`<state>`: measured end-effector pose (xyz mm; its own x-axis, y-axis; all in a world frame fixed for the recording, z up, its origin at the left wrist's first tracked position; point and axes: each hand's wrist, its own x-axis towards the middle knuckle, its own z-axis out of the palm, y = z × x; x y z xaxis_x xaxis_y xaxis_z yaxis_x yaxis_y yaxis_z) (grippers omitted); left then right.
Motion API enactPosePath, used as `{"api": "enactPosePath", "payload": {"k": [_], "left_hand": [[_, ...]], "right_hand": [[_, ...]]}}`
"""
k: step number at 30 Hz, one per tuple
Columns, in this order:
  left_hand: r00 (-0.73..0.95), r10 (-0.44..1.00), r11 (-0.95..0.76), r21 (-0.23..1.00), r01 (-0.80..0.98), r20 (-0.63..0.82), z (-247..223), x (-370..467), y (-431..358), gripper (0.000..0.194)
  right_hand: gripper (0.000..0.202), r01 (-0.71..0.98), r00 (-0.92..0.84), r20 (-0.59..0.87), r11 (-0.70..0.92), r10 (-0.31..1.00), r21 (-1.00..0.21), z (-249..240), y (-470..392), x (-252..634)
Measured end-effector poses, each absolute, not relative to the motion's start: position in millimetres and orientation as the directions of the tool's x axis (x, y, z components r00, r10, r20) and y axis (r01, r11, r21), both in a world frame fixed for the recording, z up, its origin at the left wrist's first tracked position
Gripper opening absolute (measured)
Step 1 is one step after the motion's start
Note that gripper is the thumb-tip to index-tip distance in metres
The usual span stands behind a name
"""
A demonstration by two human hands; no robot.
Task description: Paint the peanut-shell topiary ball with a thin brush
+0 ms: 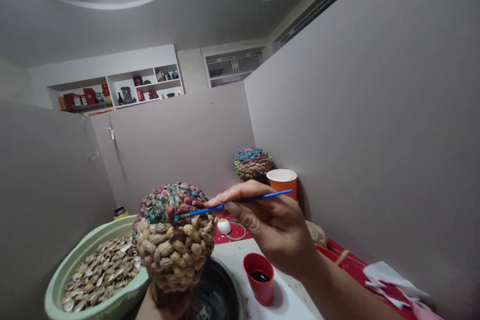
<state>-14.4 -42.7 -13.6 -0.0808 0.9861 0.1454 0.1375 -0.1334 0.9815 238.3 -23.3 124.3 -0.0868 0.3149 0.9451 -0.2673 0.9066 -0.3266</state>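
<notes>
My right hand (272, 222) pinches a thin blue paintbrush (270, 195) between thumb and fingers. The brush tip lies against a rounded form covered in peanut shells (174, 247). Its top is coloured teal, red and purple, while the lower shells are bare tan. From below, my left hand (163, 306) grips the base of this form; most of its fingers are hidden. A red cup (259, 285) of dark liquid stands under my right hand, and a dark round bowl (221, 292) is partly hidden behind the peanut-shell form.
At left sits a green basin (56, 280) full of empty shells. A coloured shell ball (253, 162) and an orange cup (283, 177) stand at the back. White crumpled paper (390, 280) lies at right on red cloth. Grey partitions (360, 135) enclose the table.
</notes>
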Motion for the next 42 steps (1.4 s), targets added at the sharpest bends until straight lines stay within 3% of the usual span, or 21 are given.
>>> {"api": "enactPosePath", "payload": {"k": [6,14,19,24,30,35,37,39,42], "left_hand": [[-0.133,0.973,-0.172,0.977,0.129,0.189,-17.0,-14.6,-42.8,0.026],[-0.14,0.968,-0.198,0.977,0.073,0.207,-16.9,-14.9,-40.7,0.015],[-0.15,0.962,-0.221,0.973,0.068,0.229,-20.9,-17.8,-35.9,0.018],[-0.149,0.956,-0.246,0.968,0.049,0.251,-21.3,-17.1,-39.9,0.035],[-0.198,0.958,-0.214,0.977,-0.008,0.208,-8.8,-14.6,-47.6,0.033],[-0.222,0.963,-0.173,0.981,-0.085,0.15,-1.0,-7.7,-53.8,0.029],[-0.226,0.964,-0.171,0.978,-0.122,0.14,2.8,-2.8,-60.6,0.038],[-0.239,0.961,-0.172,0.975,-0.138,0.136,7.6,0.9,-67.0,0.044],[-0.25,0.962,-0.141,0.982,-0.127,0.106,13.8,1.2,-71.2,0.045]], "right_hand": [[0.017,-0.231,-0.138,0.959,0.933,0.248,-0.275,128.8,-25.1,240.7],[0.011,-0.131,-0.136,0.95,0.946,0.28,-0.297,128.4,-16.9,253.7],[0.012,-0.108,-0.128,0.956,0.955,0.264,-0.278,130.9,-19.4,257.9],[0.013,-0.164,-0.097,0.962,0.949,0.255,-0.268,131.3,-23.2,255.6],[0.014,-0.139,-0.136,0.963,0.958,0.234,-0.252,133.5,-23.3,254.8],[0.004,-0.106,0.0,0.936,0.931,0.351,-0.349,140.4,-25.6,274.4],[0.003,-0.138,0.01,0.911,0.903,0.412,-0.407,146.7,-27.7,278.7],[0.004,-0.144,-0.037,0.895,0.884,0.444,-0.445,155.0,-28.5,279.7],[0.014,-0.008,-0.202,0.876,0.894,0.437,-0.448,164.8,-24.9,281.6]]}}
